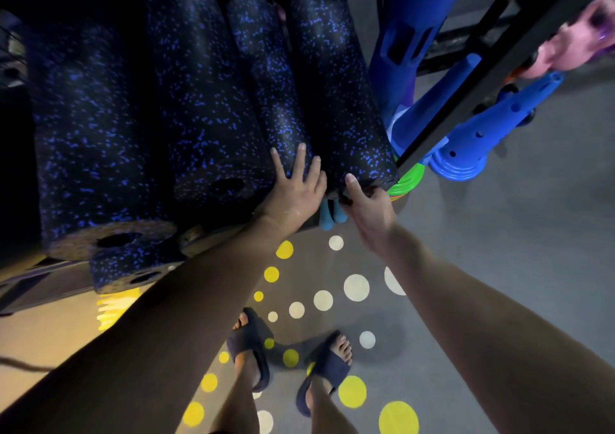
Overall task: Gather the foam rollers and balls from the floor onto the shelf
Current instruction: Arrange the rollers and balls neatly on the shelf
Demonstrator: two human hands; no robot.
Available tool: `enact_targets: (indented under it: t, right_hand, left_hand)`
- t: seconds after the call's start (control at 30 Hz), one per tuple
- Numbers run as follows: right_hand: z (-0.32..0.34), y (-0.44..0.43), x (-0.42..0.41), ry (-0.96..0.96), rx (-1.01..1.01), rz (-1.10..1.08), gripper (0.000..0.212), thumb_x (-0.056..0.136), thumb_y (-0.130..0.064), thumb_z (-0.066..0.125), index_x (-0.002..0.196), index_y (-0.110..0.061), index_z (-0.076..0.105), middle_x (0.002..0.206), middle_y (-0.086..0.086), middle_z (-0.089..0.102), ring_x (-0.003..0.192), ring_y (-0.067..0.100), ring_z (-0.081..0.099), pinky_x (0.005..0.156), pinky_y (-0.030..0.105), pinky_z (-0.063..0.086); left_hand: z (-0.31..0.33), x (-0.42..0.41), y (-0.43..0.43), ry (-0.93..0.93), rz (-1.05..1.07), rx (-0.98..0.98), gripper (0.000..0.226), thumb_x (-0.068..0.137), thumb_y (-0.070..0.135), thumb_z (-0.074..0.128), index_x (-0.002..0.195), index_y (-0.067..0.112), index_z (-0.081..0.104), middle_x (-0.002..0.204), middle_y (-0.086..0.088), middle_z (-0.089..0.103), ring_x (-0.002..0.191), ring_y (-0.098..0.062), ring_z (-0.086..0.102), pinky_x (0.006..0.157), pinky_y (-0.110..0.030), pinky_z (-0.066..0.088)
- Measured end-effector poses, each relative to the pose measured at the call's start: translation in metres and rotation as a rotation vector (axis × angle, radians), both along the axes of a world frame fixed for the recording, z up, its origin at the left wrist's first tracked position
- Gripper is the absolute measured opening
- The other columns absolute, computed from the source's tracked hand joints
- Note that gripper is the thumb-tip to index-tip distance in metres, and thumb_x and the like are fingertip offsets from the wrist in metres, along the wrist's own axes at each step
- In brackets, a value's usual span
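Several black foam rollers flecked with blue lie side by side on the shelf (pixel 213 233). My left hand (pixel 294 187) lies flat with straight fingers on the near end of a thinner roller (pixel 266 77). My right hand (pixel 364 203) grips the near end of the rightmost roller (pixel 336 77), thumb on top and fingers curled under its edge. Two big rollers (pixel 90 127) (pixel 203 100) rest further left, and a shorter one (pixel 133 267) lies across the shelf's front. No balls are in sight.
Blue cones (pixel 479 127) and a blue stack (pixel 409 34) hang off a black rack bar (pixel 466 87) to the right. Green discs (pixel 406 180) sit under the shelf corner, teal handles (pixel 332 213) just below my hands. My sandalled feet stand on the grey dotted floor (pixel 499 233).
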State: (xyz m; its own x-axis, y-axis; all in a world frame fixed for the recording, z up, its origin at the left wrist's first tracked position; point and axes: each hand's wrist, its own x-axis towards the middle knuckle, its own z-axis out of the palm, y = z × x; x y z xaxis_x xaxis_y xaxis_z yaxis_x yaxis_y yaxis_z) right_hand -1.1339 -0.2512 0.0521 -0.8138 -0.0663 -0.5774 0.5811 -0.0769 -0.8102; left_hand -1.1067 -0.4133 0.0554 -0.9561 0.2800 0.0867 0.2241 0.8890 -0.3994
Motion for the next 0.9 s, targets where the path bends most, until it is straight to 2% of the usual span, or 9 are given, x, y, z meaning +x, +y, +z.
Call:
enact_targets:
  t: [0.13,0.23,0.33,0.4,0.47,0.53,0.63,0.8,0.9]
  right_hand:
    - [0.003,-0.004,0.003,-0.012,0.008,-0.01,0.05,0.079,-0.048,0.076,0.11,-0.009,0.071,0.111,0.017,0.075,0.107,0.034,0.072,0.095,0.05,0.058]
    - [0.008,-0.004,0.004,-0.047,0.053,0.008,0.061,0.072,-0.059,0.078,0.111,-0.013,0.072,0.111,0.017,0.075,0.099,0.026,0.074,0.088,0.042,0.06]
    - [0.023,-0.006,0.008,-0.015,0.294,-0.024,0.057,0.076,-0.071,0.072,0.087,-0.015,0.074,0.089,0.017,0.077,0.076,0.027,0.073,0.078,0.046,0.063]
    - [0.041,-0.009,0.01,0.059,0.499,-0.024,0.076,0.072,-0.085,0.061,0.083,-0.009,0.07,0.078,0.011,0.074,0.079,0.031,0.072,0.081,0.045,0.06]
    - [0.069,-0.018,0.011,0.165,0.61,0.023,0.062,0.086,-0.07,0.061,0.088,-0.008,0.065,0.08,0.006,0.069,0.086,0.028,0.068,0.081,0.035,0.051]
    - [0.095,-0.032,0.01,0.278,0.63,0.124,0.044,0.094,-0.054,0.064,0.092,-0.01,0.062,0.079,-0.001,0.064,0.086,0.022,0.063,0.076,0.029,0.041]
    - [0.124,-0.061,0.004,0.406,0.576,0.271,0.037,0.094,-0.051,0.065,0.098,-0.014,0.064,0.084,-0.007,0.064,0.087,0.013,0.062,0.074,0.022,0.038]
    - [0.133,-0.107,-0.001,0.296,0.331,0.458,0.069,0.084,-0.071,0.063,0.133,-0.022,0.059,0.128,-0.005,0.066,0.114,0.012,0.064,0.104,0.036,0.05]
    - [0.131,-0.118,0.002,0.213,0.252,0.526,0.077,0.086,-0.066,0.067,0.147,-0.025,0.049,0.14,-0.007,0.057,0.127,0.013,0.055,0.11,0.033,0.044]
  left_hand:
    - [-0.007,0.006,-0.002,-0.004,-0.031,0.052,0.038,0.1,0.013,0.04,0.128,0.013,0.066,0.141,-0.014,0.06,0.133,-0.047,0.051,0.089,-0.079,0.044]
    - [0.004,0.007,0.001,-0.011,-0.006,0.152,0.05,0.095,0.011,0.038,0.142,0.015,0.054,0.148,-0.015,0.053,0.141,-0.038,0.046,0.101,-0.073,0.041]
    - [0.043,0.015,0.003,0.007,-0.011,0.366,0.065,0.085,0.008,0.056,0.149,0.008,0.044,0.155,-0.018,0.043,0.145,-0.031,0.042,0.114,-0.051,0.04]
    - [0.084,0.024,-0.001,0.124,-0.03,0.578,0.06,0.082,0.01,0.057,0.142,0.007,0.054,0.15,-0.015,0.05,0.138,-0.03,0.05,0.112,-0.043,0.044]
    - [0.122,0.035,-0.012,0.25,0.028,0.659,0.053,0.084,0.013,0.059,0.137,0.01,0.059,0.145,-0.011,0.055,0.132,-0.029,0.054,0.106,-0.042,0.047]
    - [0.149,0.045,-0.032,0.357,0.174,0.651,0.048,0.086,0.02,0.06,0.134,0.014,0.061,0.141,-0.009,0.057,0.128,-0.029,0.055,0.101,-0.043,0.045]
    - [0.155,0.05,-0.066,0.398,0.508,0.776,0.05,0.093,0.035,0.056,0.138,0.014,0.055,0.143,-0.011,0.051,0.129,-0.033,0.05,0.104,-0.044,0.043]
    - [0.137,0.051,-0.075,0.076,1.127,1.435,0.094,0.095,0.064,0.049,0.161,0.01,0.01,0.165,-0.015,0.02,0.15,-0.033,0.026,0.12,-0.041,0.025]
    - [0.126,0.052,-0.076,0.116,1.165,1.659,0.11,0.076,0.083,0.057,0.16,0.021,0.022,0.16,-0.006,0.036,0.144,-0.026,0.04,0.118,-0.04,0.035]
